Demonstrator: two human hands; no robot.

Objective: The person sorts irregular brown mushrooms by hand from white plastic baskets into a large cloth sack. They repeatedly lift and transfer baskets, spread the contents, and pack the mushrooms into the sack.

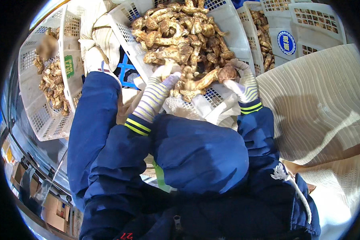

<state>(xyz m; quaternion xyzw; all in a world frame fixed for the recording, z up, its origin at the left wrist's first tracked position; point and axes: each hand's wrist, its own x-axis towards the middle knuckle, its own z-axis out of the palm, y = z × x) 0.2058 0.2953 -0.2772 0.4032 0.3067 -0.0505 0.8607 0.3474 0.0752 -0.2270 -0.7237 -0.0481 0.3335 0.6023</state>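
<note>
A white plastic crate (243,33) stands before me, heaped with brown and cream mushrooms (180,27). Both my hands wear striped knit gloves. My right hand (243,79), at the crate's near right side, is closed around the brown cap of a large mushroom (227,73); a long pale stem leads left from that cap. My left hand (160,84) is over the crate's near left edge, its fingertips at a pale mushroom piece (169,68). Whether it grips this piece is hard to tell.
At the left stands another white crate (42,120) with fewer mushrooms. Further crates (315,39) with mushrooms are at the upper right, partly under striped cloth (312,99). My shoe (97,60) is between the left and middle crates, beside a blue plastic grid (127,72).
</note>
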